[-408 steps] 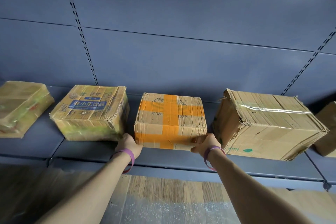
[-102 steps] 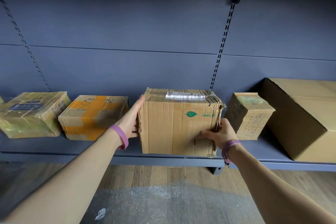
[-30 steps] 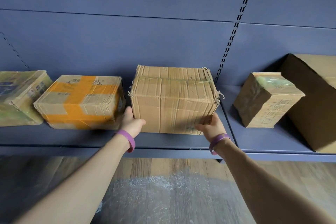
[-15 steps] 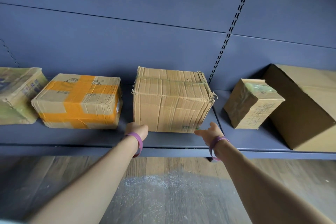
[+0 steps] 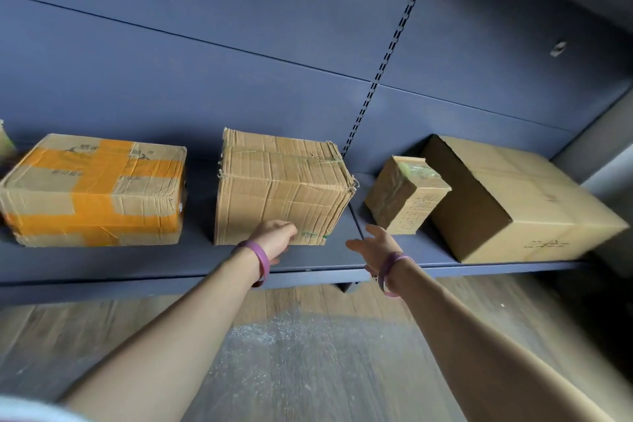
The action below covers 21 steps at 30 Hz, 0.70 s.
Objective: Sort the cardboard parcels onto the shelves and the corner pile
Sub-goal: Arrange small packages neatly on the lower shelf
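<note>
Well, the creased box (image 5: 281,188) sits mid-frame on the shelf (image 5: 102,264), long side across. My left hand (image 5: 274,238) rests at its lower front, fingers seemingly loose, while my right hand (image 5: 373,245), spread and empty, hangs just right of its corner, nearer the small box (image 5: 404,195).

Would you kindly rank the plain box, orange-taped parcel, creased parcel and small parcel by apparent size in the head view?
1. plain box
2. orange-taped parcel and creased parcel, too alike to rank
3. small parcel
</note>
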Each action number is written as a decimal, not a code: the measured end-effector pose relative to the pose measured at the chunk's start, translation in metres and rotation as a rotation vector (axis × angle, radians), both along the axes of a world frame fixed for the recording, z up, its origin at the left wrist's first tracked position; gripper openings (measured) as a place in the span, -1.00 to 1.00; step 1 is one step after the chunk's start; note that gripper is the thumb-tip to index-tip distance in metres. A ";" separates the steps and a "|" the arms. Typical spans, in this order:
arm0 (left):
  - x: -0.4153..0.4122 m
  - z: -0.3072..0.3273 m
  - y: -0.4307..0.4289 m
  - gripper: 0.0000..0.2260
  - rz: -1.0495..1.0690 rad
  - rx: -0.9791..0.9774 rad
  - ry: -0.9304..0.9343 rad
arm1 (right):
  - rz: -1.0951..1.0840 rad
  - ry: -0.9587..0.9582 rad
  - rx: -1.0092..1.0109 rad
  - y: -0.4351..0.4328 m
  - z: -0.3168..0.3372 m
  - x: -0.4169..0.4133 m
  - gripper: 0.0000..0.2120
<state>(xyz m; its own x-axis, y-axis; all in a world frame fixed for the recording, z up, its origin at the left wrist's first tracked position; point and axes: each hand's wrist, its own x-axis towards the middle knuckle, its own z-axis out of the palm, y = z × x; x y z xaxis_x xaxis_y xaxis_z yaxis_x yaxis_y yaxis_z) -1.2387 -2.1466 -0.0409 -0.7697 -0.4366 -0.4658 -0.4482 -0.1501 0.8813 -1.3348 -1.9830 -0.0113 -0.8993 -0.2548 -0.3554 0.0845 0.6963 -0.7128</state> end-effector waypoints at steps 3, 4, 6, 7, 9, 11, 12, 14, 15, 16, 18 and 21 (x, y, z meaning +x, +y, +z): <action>-0.010 0.004 0.019 -0.80 -0.027 -0.011 0.014 | -0.064 0.002 -0.019 0.027 -0.002 -0.010 -0.32; -0.015 0.008 0.027 -0.80 -0.043 -0.020 0.028 | -0.087 -0.018 -0.038 0.035 -0.004 -0.015 -0.33; -0.025 0.014 0.040 -0.82 -0.071 -0.031 0.035 | -0.105 -0.047 -0.071 0.049 -0.011 -0.027 -0.34; -0.030 0.016 0.045 -0.83 -0.076 -0.037 0.032 | -0.101 -0.050 -0.076 0.055 -0.013 -0.033 -0.35; -0.043 0.017 0.058 -0.87 -0.090 -0.046 0.023 | -0.088 -0.036 -0.072 0.065 -0.016 -0.049 -0.37; -0.057 0.016 0.075 -0.79 -0.105 -0.058 0.008 | -0.089 -0.026 -0.076 0.074 -0.015 -0.071 -0.39; -0.064 0.017 0.083 -0.71 -0.106 -0.063 -0.005 | -0.087 -0.027 -0.085 0.078 -0.014 -0.083 -0.39; -0.082 0.018 0.100 -0.64 -0.083 -0.077 -0.014 | -0.069 -0.029 -0.092 0.084 -0.012 -0.107 -0.40; -0.092 0.019 0.107 -0.63 -0.059 -0.079 -0.011 | -0.058 -0.025 -0.085 0.088 -0.012 -0.118 -0.45; -0.103 0.019 0.115 -0.63 -0.027 -0.085 -0.003 | -0.046 -0.024 -0.083 0.092 -0.013 -0.130 -0.50; -0.122 0.018 0.132 -0.62 0.034 -0.106 0.008 | -0.066 -0.040 -0.102 0.102 -0.019 -0.152 -0.57; -0.149 0.012 0.163 -0.61 0.108 -0.141 0.004 | -0.187 -0.078 -0.133 0.120 -0.031 -0.185 -0.59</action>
